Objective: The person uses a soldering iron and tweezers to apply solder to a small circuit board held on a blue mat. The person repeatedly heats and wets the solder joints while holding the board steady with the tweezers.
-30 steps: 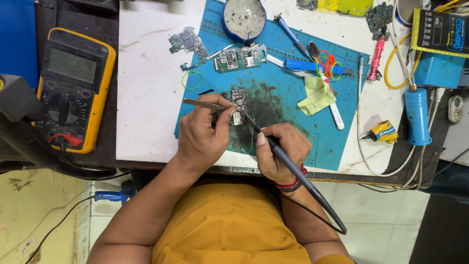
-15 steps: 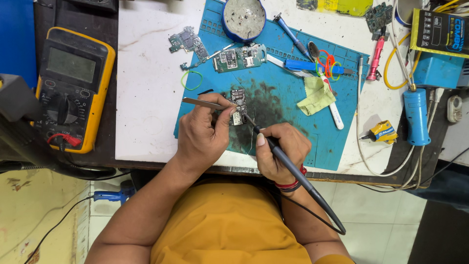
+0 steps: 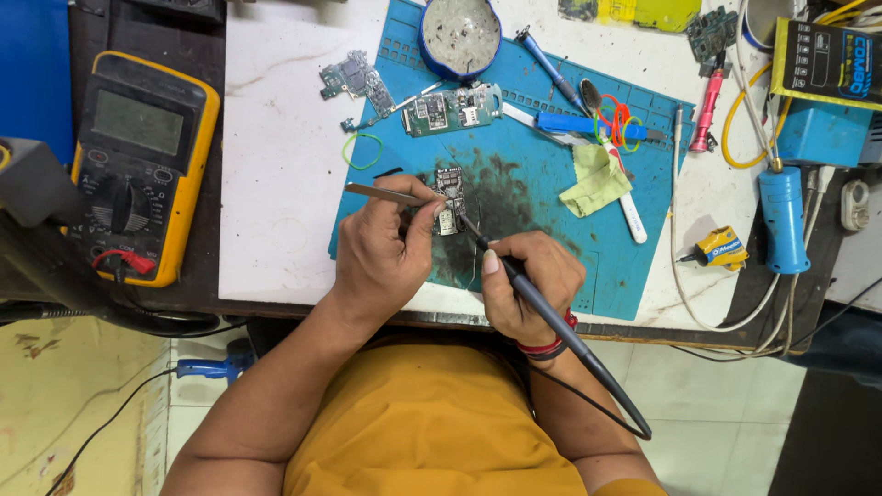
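Near the worktop's front edge, tweezers [image 3: 386,194] are gripped by the left hand [image 3: 381,253] and a soldering iron [image 3: 551,321] by the right hand [image 3: 528,285] over a small circuit board [image 3: 448,197].

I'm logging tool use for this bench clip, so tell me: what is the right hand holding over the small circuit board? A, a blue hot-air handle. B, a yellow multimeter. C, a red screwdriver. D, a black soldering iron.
D: the right hand grips a black soldering iron like a pen, its tip at the small circuit board on the blue mat.
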`<action>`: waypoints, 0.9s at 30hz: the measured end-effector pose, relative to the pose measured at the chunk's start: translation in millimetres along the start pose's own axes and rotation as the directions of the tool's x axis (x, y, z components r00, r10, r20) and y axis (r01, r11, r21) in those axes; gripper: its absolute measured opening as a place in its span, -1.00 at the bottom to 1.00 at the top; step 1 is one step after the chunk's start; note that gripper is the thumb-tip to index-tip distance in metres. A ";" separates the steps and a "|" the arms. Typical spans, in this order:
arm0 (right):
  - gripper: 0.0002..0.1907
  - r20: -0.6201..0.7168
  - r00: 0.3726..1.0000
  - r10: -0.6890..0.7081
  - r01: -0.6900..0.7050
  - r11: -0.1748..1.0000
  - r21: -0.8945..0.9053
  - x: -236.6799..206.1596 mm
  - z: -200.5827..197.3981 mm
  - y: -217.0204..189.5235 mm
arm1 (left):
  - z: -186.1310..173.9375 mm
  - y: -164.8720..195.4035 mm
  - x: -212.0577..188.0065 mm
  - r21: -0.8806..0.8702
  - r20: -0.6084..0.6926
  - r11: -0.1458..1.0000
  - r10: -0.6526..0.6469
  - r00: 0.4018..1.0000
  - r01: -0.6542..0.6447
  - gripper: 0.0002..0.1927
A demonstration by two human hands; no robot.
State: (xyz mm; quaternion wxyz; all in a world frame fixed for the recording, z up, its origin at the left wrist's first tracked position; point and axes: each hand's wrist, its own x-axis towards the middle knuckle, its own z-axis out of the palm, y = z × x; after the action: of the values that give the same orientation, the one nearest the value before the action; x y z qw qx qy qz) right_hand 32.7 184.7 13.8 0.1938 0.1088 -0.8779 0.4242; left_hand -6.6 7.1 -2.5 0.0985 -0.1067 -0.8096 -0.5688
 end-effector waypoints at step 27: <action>-0.93 -0.003 1.000 0.005 -0.005 1.000 0.005 0.1 1.2 -0.8 | -0.5 -0.6 -1.2 -0.001 0.028 0.998 -0.059 0.998 0.059 -0.84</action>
State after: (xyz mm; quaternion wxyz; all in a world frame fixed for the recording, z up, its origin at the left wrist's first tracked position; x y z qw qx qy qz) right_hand 32.6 183.2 13.7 0.1939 0.1063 -0.8768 0.4269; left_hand -5.6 6.3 -3.2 0.0704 -0.0906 -0.8132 -0.5706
